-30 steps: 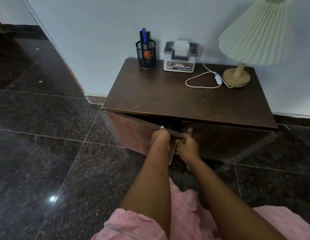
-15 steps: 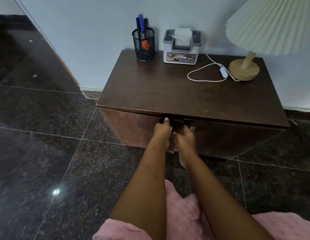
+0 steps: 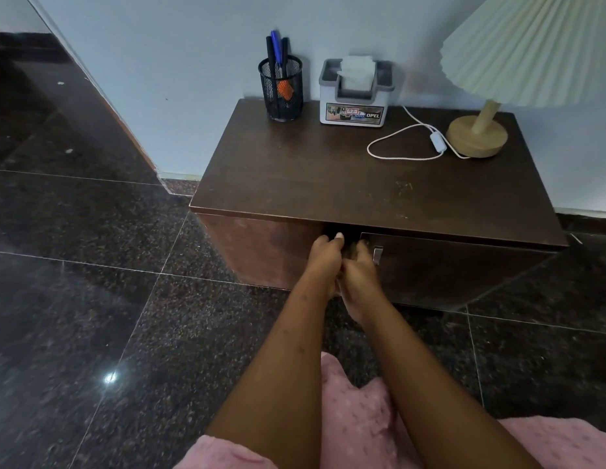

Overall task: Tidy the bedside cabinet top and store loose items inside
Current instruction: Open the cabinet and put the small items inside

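A dark brown bedside cabinet (image 3: pixel 328 184) stands against the wall. Its left door (image 3: pixel 261 252) is almost shut, with a narrow dark gap at its right edge. My left hand (image 3: pixel 325 257) curls over that edge near the top. My right hand (image 3: pixel 359 269), blurred, presses against the same edge just beside it. The right door (image 3: pixel 457 269) is shut, and its metal handle (image 3: pixel 377 254) shows. On the top stand a black mesh pen holder (image 3: pixel 284 93), a grey tissue box (image 3: pixel 355 96) and a lamp (image 3: pixel 477 135) with a white cord (image 3: pixel 401 145).
The lamp's pleated shade (image 3: pixel 531 52) overhangs the cabinet's right end. Dark polished floor tiles (image 3: pixel 92 299) surround the cabinet. A wall corner (image 3: pixel 125 123) runs down at the left. My pink garment (image 3: pixel 362 428) lies below my forearms.
The left door has swung from well ajar to almost shut, with both hands moving in with it. The view has shifted closer to the cabinet.
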`<move>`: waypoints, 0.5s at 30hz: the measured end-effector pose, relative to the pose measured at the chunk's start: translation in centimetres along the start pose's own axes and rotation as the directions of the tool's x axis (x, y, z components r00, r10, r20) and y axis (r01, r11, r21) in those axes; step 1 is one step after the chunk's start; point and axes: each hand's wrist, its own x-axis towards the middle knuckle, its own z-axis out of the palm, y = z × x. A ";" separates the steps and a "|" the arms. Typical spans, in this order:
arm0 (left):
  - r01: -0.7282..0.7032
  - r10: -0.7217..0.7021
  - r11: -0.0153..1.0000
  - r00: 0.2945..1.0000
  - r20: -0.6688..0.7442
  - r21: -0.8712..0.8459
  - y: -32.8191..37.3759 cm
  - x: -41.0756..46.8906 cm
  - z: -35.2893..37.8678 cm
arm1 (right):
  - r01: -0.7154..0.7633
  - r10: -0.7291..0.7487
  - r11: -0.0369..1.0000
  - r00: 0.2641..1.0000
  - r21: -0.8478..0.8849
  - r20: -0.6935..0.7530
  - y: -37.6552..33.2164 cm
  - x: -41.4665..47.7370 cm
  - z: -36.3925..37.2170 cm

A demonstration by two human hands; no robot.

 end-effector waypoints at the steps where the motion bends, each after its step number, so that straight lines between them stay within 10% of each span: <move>1: -0.008 0.008 1.000 1.000 0.005 -0.001 -0.1 0.0 0.0 | 0.002 -0.002 1.000 1.000 0.014 0.010 0.0 -0.1 -0.1; 15: -0.155 0.140 0.983 0.980 0.141 0.100 1.4 -5.3 2.1 | 0.011 0.027 0.967 0.989 -0.254 0.146 -4.4 -2.7 -3.8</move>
